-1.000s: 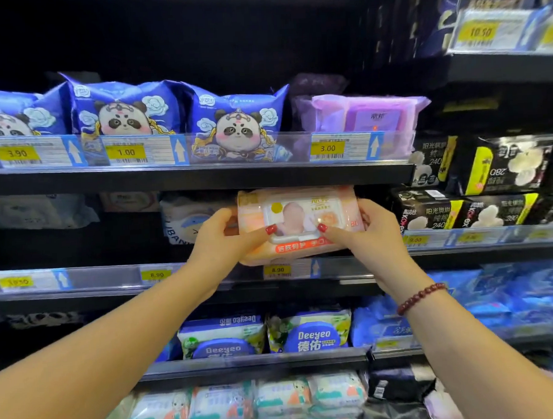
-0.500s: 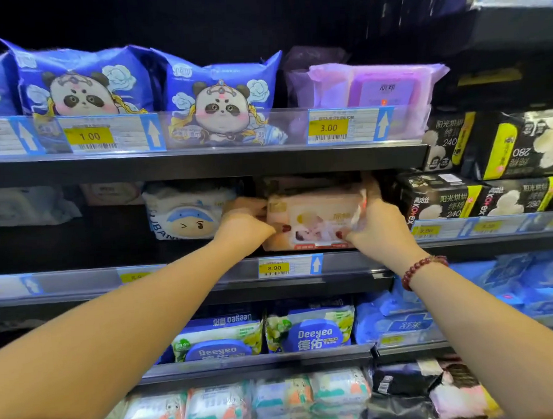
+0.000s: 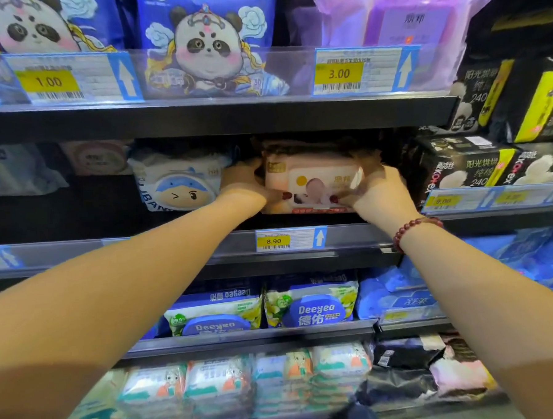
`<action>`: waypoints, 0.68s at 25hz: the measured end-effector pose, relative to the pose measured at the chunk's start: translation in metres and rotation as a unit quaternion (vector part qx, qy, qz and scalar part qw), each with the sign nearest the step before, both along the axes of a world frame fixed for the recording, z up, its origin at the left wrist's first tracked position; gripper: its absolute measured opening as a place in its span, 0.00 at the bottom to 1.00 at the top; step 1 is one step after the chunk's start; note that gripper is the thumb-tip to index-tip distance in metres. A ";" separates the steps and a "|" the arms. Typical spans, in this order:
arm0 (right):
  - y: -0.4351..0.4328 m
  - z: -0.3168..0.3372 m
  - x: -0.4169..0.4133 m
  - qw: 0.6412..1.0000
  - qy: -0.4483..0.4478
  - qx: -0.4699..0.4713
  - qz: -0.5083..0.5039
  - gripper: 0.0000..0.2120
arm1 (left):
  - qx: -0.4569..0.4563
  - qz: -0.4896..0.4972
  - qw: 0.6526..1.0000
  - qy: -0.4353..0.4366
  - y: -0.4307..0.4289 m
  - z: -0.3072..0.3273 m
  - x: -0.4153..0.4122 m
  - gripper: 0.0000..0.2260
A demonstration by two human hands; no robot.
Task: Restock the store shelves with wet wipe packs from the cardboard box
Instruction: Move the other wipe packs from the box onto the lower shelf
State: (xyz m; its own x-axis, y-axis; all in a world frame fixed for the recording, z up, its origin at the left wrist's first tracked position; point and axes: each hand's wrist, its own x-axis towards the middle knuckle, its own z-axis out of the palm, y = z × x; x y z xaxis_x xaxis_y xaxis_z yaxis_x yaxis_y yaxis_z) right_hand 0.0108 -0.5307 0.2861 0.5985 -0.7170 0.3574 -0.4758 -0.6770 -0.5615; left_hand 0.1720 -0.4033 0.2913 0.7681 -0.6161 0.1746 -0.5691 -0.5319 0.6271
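Rail: the grey shelf rail with the yellow 8.90 tag (image 3: pixel 273 241) is your centring mark.
Left hand (image 3: pixel 245 188): wrapped round the pack's left end.
Right hand (image 3: pixel 377 197): gripping the right end, thumb on front.
Pack: the pink soft-plastic wet wipe pack with white flip lid (image 3: pixel 309 185) is in the middle-shelf slot.
Neighbours: white cartoon-face pack (image 3: pixel 178 185) on its left, black packs (image 3: pixel 458 164) on its right.
Tip: I'd slide it in level, label out, then let go.

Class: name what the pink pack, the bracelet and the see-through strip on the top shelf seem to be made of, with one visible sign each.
Pink pack: soft plastic film, slightly glossy; it crumples at the edges.
Bracelet: round dark-red beads, polished; whether they are stone, wood or glass is unclear.
Strip: stiff clear plastic; the packs show through it.
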 end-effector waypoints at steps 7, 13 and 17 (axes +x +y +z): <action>-0.004 -0.001 0.013 0.999 0.040 -0.009 -0.021 0.24 | 0.015 0.007 1.000 -0.025 0.000 -0.003 0.003 0.26; 0.014 0.006 -0.015 0.997 0.005 -0.071 -0.039 0.25 | 0.057 -0.046 0.996 -0.043 0.035 0.017 -0.015 0.24; 0.043 0.008 -0.046 0.992 0.005 -0.125 0.008 0.23 | 0.006 -0.092 0.989 -0.120 0.084 0.021 -0.039 0.22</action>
State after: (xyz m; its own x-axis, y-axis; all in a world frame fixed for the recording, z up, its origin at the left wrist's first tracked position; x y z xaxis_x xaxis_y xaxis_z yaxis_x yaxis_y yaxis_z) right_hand -0.0354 -0.4874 0.2946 0.6134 -0.5971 0.5169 -0.4685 -0.8020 -0.3705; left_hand 0.1328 -0.3195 0.3123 0.5807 -0.7448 0.3288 -0.7880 -0.4127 0.4569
